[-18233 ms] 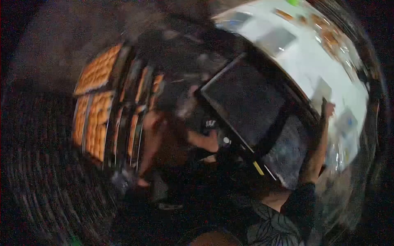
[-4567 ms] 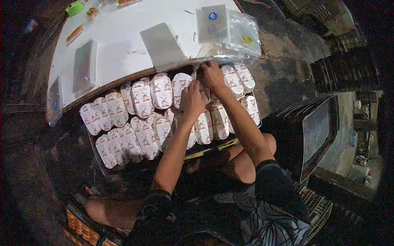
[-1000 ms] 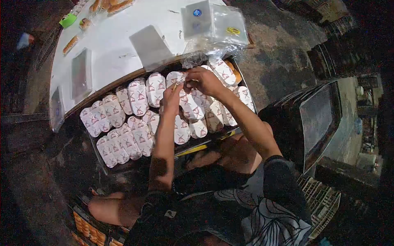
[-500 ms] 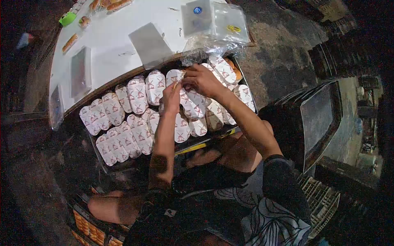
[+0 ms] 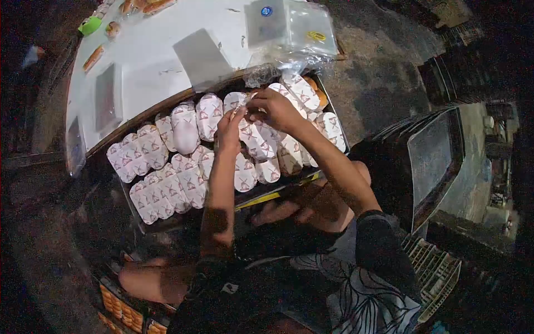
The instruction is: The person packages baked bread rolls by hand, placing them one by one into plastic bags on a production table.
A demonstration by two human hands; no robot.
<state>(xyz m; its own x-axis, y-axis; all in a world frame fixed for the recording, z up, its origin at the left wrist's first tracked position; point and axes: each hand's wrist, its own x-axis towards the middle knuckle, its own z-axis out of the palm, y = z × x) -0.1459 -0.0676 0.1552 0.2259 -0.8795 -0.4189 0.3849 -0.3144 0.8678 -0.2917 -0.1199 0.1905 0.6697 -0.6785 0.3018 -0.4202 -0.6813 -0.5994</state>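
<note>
A dark tray (image 5: 137,214) holds rows of buns covered with white printed papers (image 5: 150,146). Over the middle of its back row, my left hand (image 5: 229,129) is closed, thumb and fingers pinched together at the edge of something too small to make out. Right beside it, my right hand (image 5: 272,109) has its fingers curled in, also pinching at that spot. Whatever lies between the two hands is mostly hidden by the fingers. Uncovered brown buns (image 5: 321,99) show at the tray's back right corner.
Behind the tray stands a white table (image 5: 144,55) with clear plastic bags (image 5: 272,25), a grey sheet (image 5: 201,58), yellow bands (image 5: 316,35) and bread pieces (image 5: 93,58). Stacked dark trays (image 5: 431,161) stand at the right. Brown buns in trays (image 5: 122,309) show at lower left.
My left hand has shifted slightly left, its fingers still close to my right hand. One covered bun in the back row now shows a plain pale patch over its lower half.
</note>
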